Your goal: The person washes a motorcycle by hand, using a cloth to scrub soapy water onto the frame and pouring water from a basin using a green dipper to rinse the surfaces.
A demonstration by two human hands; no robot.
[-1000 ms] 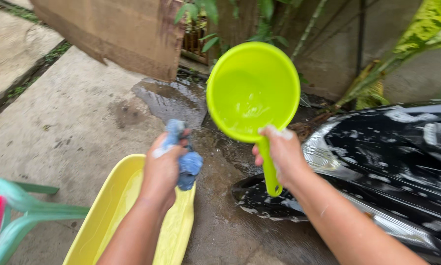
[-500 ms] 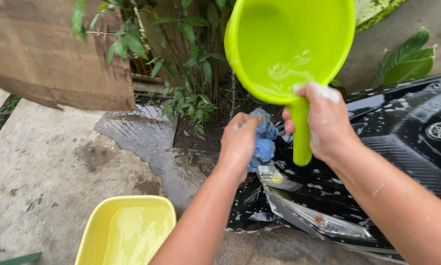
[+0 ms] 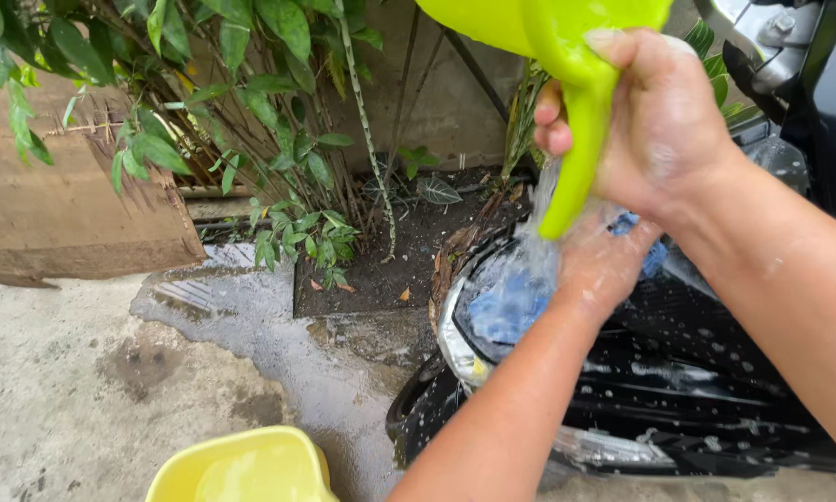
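Note:
My right hand (image 3: 664,112) grips the handle of a lime-green plastic dipper (image 3: 567,139), tipped so that water streams down from it. Under the stream, my left hand (image 3: 604,260) presses a wet blue cloth (image 3: 506,307) against the soapy front of a black motorbike (image 3: 678,372). The dipper's bowl runs off the top of the frame. Part of the cloth also shows past the left hand, near the right wrist.
A yellow basin (image 3: 241,469) holding water sits at the bottom edge on wet concrete (image 3: 251,335). Leafy plants (image 3: 278,112) grow in a soil bed behind the bike. A brown board (image 3: 65,214) leans at the left.
The dipper rose and tipped, and water now pours out. My left hand moved the cloth right onto the bike's front. The view shifted up, leaving less of the basin visible.

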